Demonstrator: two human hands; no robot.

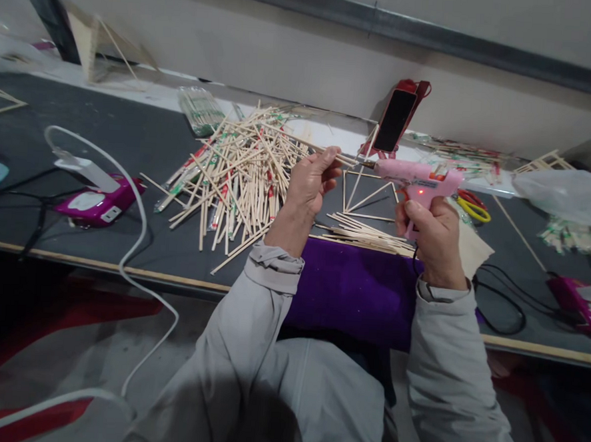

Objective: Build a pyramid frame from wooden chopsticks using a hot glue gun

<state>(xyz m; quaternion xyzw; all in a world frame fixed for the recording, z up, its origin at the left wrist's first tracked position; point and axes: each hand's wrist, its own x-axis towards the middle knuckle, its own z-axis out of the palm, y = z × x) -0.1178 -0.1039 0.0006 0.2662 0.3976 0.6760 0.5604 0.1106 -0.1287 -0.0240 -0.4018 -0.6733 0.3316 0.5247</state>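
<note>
Head view: right hand (435, 237) partly hides the pink glue gun (431, 178).

Dim indoor light, soft shadows, 1 red LED glow, blurry w/ stretched edges

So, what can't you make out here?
All in the head view:
Lettering on the pink glue gun: too small.
Its handle: mostly covered by the right hand.
Bottom of the wooden stick pile: hidden by upper sticks.
Magenta power block at far right: cut off by the edge.
</note>
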